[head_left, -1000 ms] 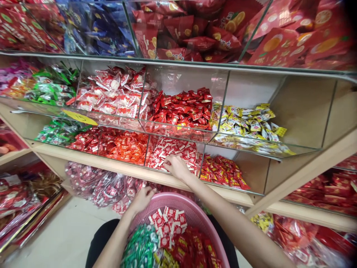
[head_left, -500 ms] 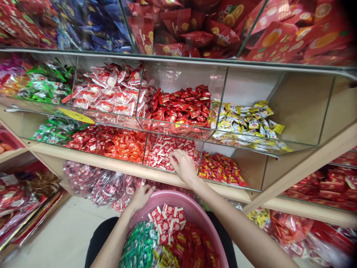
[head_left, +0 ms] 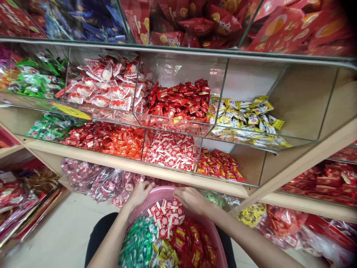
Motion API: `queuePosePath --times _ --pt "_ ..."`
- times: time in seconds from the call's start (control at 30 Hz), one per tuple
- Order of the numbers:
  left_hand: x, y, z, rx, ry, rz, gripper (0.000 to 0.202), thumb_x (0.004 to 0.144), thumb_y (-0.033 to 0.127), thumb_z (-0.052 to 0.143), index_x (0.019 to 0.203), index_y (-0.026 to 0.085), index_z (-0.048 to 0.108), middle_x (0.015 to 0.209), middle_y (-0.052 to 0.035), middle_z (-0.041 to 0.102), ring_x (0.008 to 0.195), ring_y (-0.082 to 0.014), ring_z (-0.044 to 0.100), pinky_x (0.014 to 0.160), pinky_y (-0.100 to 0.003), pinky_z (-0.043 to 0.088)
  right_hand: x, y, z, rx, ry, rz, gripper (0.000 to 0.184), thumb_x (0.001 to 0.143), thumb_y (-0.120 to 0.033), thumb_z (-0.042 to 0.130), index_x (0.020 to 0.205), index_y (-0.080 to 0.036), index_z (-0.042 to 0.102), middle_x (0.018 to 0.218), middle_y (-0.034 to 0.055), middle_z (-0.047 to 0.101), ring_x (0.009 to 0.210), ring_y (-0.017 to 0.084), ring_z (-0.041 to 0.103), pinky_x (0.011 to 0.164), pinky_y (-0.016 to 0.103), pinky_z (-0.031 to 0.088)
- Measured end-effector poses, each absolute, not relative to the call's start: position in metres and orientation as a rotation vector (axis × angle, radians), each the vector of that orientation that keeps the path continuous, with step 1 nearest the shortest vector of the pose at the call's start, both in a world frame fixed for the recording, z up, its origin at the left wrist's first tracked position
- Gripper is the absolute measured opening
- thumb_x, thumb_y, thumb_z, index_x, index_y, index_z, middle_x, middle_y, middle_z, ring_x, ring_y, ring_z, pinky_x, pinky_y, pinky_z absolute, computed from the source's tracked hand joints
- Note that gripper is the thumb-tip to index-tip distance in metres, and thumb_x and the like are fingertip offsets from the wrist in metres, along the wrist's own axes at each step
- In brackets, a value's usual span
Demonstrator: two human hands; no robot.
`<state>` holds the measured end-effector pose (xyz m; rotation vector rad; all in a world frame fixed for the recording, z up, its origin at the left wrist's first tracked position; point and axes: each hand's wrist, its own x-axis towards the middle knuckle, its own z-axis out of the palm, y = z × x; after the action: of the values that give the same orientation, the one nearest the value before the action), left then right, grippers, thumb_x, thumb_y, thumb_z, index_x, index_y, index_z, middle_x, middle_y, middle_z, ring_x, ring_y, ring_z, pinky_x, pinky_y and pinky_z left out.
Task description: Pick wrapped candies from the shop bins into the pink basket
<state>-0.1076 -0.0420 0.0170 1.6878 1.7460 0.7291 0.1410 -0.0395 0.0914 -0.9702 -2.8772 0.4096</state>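
Note:
A pink plastic basket point(head_left: 162, 190) stands between my knees, holding several kinds of wrapped candy. Red-and-white candies point(head_left: 167, 216) lie at its far side, green ones point(head_left: 139, 240) at the left, red ones point(head_left: 193, 243) at the right, and yellow ones point(head_left: 164, 254) at the near middle. My left hand point(head_left: 142, 192) grips the far left part of the rim with curled fingers. On the far right part, my right hand point(head_left: 191, 199) has its fingers closed over the rim; the palm side is hidden. Beyond the basket, a shelf compartment holds matching red-and-white candies point(head_left: 171, 150).
Clear-fronted shelf bins rise ahead, with red candies point(head_left: 181, 102), yellow-and-white candies point(head_left: 249, 115) and orange-red candies point(head_left: 125, 141). A wooden shelf edge point(head_left: 111, 158) runs just past the basket. Bagged candies point(head_left: 103, 182) lie on the floor beneath. A yellow price tag point(head_left: 71, 110) hangs at left.
My right hand has drawn back from the red-and-white candies in the lower bin to the basket's rim. My left hand stays at the rim. The view has shifted slightly.

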Motion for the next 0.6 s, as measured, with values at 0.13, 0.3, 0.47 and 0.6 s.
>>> queuePosePath --times 0.13,0.3,0.47,0.6 --pt "-0.108 -0.041 0.014 1.699 1.750 0.727 0.040 0.082 0.051 0.039 0.064 0.018 0.052 0.058 0.0013 0.055 0.059 -0.0166 0.052 0.056 -0.025 0.032 0.153 -0.037 0.075 -1.060 -3.044 0.260 0.022 0.091 -0.014 0.036 0.095 -0.016 0.058 0.091 0.0078 0.067 0.081 0.018 0.063 0.064 0.024 0.041" --pt "-0.109 -0.041 0.014 1.704 1.750 0.727 0.039 0.083 0.050 0.038 0.064 0.018 0.052 0.059 0.0015 0.054 0.059 -0.0163 0.052 0.056 -0.025 0.032 0.154 -0.042 0.074 -1.072 -3.194 0.123 0.026 0.088 -0.007 0.039 0.104 -0.014 0.057 0.099 0.0095 0.066 0.093 0.021 0.062 0.072 0.027 0.045" --pt "-0.109 -0.041 0.014 1.698 1.755 0.728 0.038 0.083 0.050 0.039 0.064 0.018 0.051 0.057 0.0019 0.053 0.057 -0.0156 0.051 0.055 -0.025 0.031 0.148 -0.046 0.072 -1.061 -3.238 0.010 0.025 0.087 -0.008 0.041 0.103 -0.013 0.059 0.094 0.0106 0.067 0.089 0.022 0.064 0.071 0.030 0.048" --pt "-0.109 -0.041 0.012 1.696 1.757 0.733 0.038 0.082 0.050 0.039 0.063 0.018 0.050 0.057 0.0020 0.053 0.057 -0.0152 0.050 0.055 -0.024 0.031 0.144 -0.046 0.065 -0.965 -3.258 -0.032 0.024 0.088 -0.008 0.040 0.098 -0.014 0.061 0.091 0.0100 0.068 0.085 0.021 0.065 0.068 0.030 0.049"
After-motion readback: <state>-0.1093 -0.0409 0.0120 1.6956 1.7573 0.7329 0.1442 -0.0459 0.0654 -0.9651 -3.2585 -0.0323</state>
